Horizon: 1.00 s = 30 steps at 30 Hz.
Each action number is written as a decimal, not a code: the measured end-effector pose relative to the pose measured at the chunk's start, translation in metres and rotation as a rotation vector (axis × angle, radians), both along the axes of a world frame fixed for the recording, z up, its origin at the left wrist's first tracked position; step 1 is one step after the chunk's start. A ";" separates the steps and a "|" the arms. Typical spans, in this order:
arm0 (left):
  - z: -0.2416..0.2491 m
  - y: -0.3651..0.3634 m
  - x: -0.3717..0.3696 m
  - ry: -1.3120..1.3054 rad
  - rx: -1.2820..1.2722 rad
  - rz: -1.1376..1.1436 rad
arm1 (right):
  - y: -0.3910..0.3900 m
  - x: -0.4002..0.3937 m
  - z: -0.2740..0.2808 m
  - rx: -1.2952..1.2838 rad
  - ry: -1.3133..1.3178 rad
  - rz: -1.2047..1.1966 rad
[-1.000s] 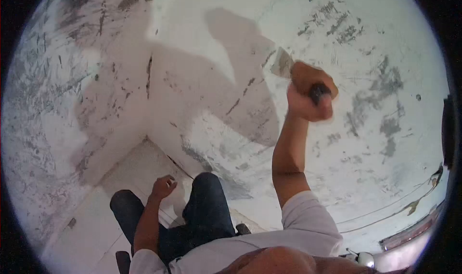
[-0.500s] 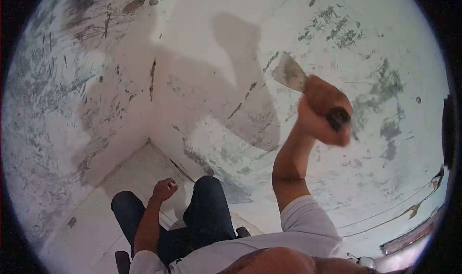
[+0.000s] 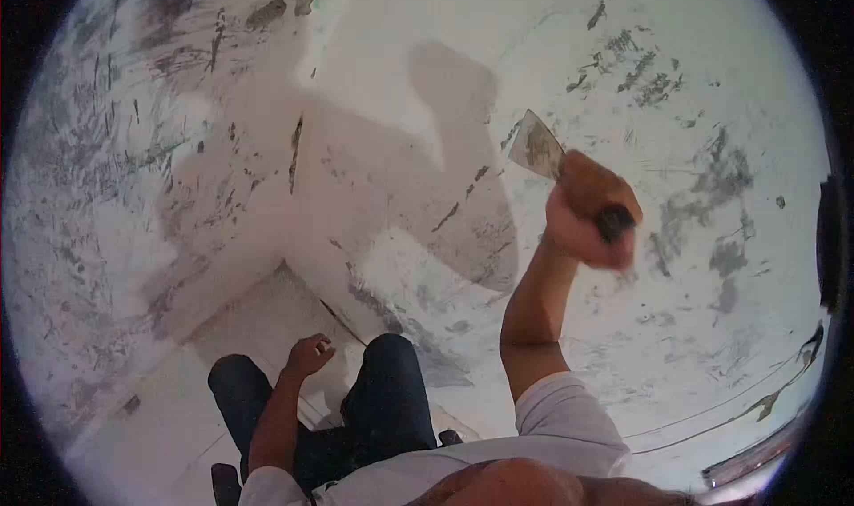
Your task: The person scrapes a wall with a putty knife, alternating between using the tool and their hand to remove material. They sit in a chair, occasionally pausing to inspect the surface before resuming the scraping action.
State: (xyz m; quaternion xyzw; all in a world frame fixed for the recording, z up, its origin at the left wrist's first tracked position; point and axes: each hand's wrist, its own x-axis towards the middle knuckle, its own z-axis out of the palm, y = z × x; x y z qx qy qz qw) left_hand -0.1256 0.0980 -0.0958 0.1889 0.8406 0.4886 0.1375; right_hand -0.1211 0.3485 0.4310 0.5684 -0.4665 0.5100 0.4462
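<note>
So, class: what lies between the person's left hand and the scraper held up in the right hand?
In the head view, between the left hand and the scraper in the right hand lies only the patchy white wall, crossed by the person's shadow.

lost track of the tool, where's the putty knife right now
In the head view, right of centre: the putty knife is gripped in the raised right hand, blade against the wall.
</note>
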 end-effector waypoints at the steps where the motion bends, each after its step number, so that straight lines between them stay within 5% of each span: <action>1: -0.005 -0.001 0.011 -0.006 0.015 -0.029 | 0.011 -0.021 0.000 0.053 -0.056 -0.286; 7: 0.002 0.000 0.011 -0.021 -0.005 -0.025 | 0.019 -0.013 -0.005 -0.062 -0.061 -0.228; 9: 0.009 0.005 0.012 -0.049 -0.030 -0.031 | 0.070 -0.061 -0.033 -0.096 -0.174 -0.600; 11: 0.003 0.002 0.016 -0.033 -0.035 -0.054 | 0.009 -0.014 -0.021 -0.139 -0.033 -0.387; 13: 0.016 0.002 0.011 -0.034 -0.038 -0.063 | 0.008 0.004 -0.008 0.173 0.018 -0.030; 15: 0.025 0.004 0.016 -0.085 -0.044 -0.039 | 0.004 -0.026 -0.016 0.034 -0.162 -0.309; 17: 0.013 0.004 0.005 -0.007 -0.088 -0.041 | -0.020 -0.008 -0.016 -0.053 0.036 -0.652; 19: 0.009 0.002 0.010 -0.022 -0.039 -0.080 | -0.013 0.024 0.002 0.247 -0.033 -0.172; 20: 0.007 0.004 0.008 -0.025 -0.035 -0.080 | -0.009 -0.001 -0.014 -0.200 -0.027 -0.371; 21: 0.004 0.005 0.011 0.008 -0.024 -0.069 | -0.008 -0.019 -0.003 0.025 -0.127 -0.451; 23: -0.002 0.013 0.006 0.065 -0.001 -0.051 | -0.015 -0.006 -0.010 0.041 -0.063 -0.420; 25: -0.009 0.012 0.011 0.035 -0.018 -0.083 | -0.014 0.018 -0.002 0.227 0.040 -0.093; 27: -0.008 0.010 0.015 0.005 -0.029 -0.120 | -0.001 -0.025 -0.023 -0.387 -0.086 -0.441; 29: 0.009 0.010 0.015 -0.005 -0.075 -0.089 | -0.005 -0.006 -0.008 0.168 -0.082 -0.470; 30: 0.010 0.008 0.005 0.013 -0.074 -0.071 | -0.009 0.005 -0.003 0.204 -0.010 -0.307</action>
